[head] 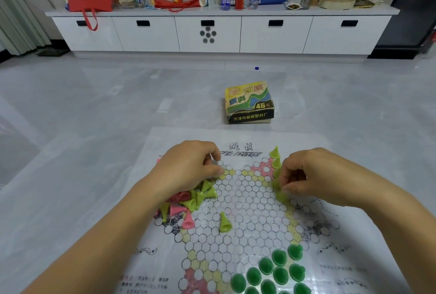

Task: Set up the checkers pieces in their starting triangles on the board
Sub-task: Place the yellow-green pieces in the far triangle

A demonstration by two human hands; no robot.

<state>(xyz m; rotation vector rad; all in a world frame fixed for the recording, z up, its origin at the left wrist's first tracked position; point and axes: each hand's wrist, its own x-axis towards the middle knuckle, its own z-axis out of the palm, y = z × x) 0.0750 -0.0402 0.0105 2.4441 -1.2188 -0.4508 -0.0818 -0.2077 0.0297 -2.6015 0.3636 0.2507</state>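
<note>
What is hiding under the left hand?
A heap of pink and light green pieces pokes out from beneath the left hand. Whatever lies under the palm is covered.

- Two hands in view, left hand [188,166] and right hand [306,173], both bare.
- Left forearm [113,234]: bare from the wrist down to the bottom-left frame edge, narrowing toward the wrist.
- Right forearm [382,201]: same, bare from the wrist out to the right frame edge.
- Nails: look short. Thumbnail shows on the left hand and a couple of nails on the right, all slightly blurred.
- Knuckles read as rounded bumps across the backs of both hands.
- The wide-angle lens stretches both forearms, so they look broader near the frame edges.
</note>
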